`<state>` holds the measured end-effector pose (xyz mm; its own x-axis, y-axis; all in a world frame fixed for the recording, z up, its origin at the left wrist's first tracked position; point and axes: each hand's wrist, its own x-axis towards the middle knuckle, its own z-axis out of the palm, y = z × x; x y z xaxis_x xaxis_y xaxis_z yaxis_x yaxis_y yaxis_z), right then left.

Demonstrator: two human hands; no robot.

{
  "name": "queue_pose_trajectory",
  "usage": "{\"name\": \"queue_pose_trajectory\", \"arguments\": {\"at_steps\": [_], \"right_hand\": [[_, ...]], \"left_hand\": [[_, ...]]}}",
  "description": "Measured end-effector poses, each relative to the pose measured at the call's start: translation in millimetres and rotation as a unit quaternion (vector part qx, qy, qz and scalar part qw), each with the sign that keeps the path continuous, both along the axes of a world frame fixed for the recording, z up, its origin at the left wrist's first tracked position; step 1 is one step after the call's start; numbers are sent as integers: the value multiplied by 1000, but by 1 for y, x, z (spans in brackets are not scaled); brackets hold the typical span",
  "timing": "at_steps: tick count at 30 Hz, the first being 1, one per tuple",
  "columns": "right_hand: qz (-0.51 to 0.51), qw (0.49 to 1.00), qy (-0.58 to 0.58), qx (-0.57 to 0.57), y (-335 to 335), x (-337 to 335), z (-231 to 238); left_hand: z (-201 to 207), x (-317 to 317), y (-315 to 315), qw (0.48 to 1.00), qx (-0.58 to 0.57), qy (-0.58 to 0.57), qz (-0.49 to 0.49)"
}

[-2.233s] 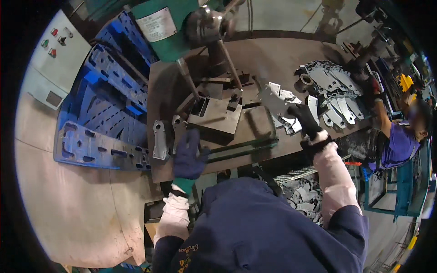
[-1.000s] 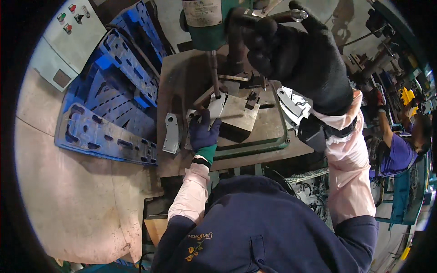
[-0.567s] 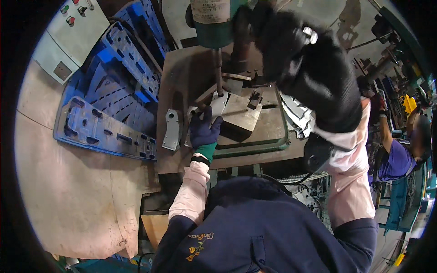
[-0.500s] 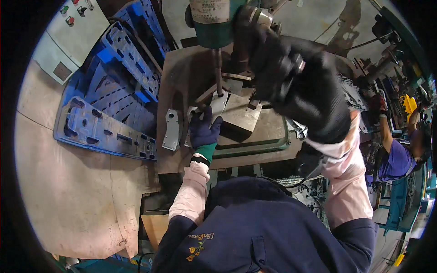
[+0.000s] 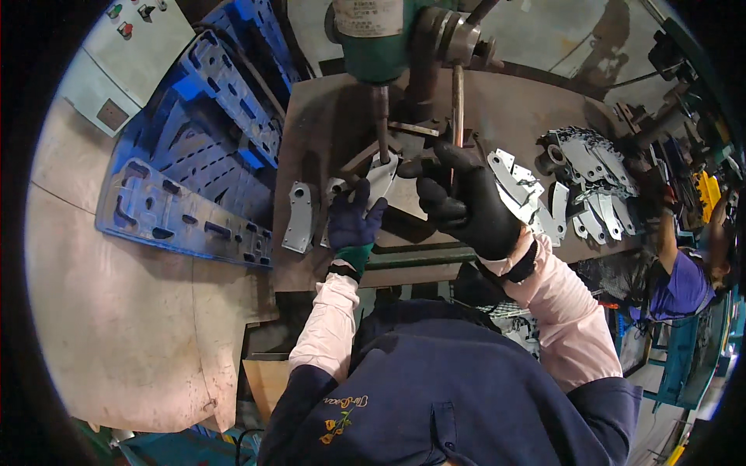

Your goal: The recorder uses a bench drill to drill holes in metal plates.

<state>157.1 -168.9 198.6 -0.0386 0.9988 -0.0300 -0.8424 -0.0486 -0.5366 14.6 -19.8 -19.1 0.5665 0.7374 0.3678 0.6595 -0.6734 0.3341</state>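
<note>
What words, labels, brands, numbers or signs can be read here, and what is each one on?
White label on the green machine head: lines of print, too small and blurred to read.
Navy top: orange stitched script beside embroidered yellow flowers; I won't copy its wording.
Pale control box: any marks by its buttons are too small to read.

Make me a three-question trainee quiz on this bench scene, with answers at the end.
1. True or false: the left hand reaches into the pile of plates at far right.
2. Which hand is at a press lever: A, left; B, right?
3. Fill in: the blue pallet stands to the ___ of the bench.

Key: 1, false, it is at the grey plate under the spindle; 2, B, the right hand; 3, left.
</note>
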Motion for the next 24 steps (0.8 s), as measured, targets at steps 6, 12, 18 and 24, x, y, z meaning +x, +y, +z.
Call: {"name": "queue_pose_trajectory", "arguments": {"at_steps": [6, 12, 18, 24], "right_hand": [[-165, 840, -514, -53, 9, 12, -14], [-279, 801, -508, -148, 28, 17, -46], [-362, 810, -455, -80, 41, 47, -105], [-416, 682, -596, -83, 59, 77, -134]], "left_hand": [[12, -2, -5, 999, -37, 14, 2], [3, -1, -1, 999, -52, 2, -9], [6, -1, 2, 999, -24, 23, -9], [-1, -3, 0, 999, -20, 24, 17]]}}
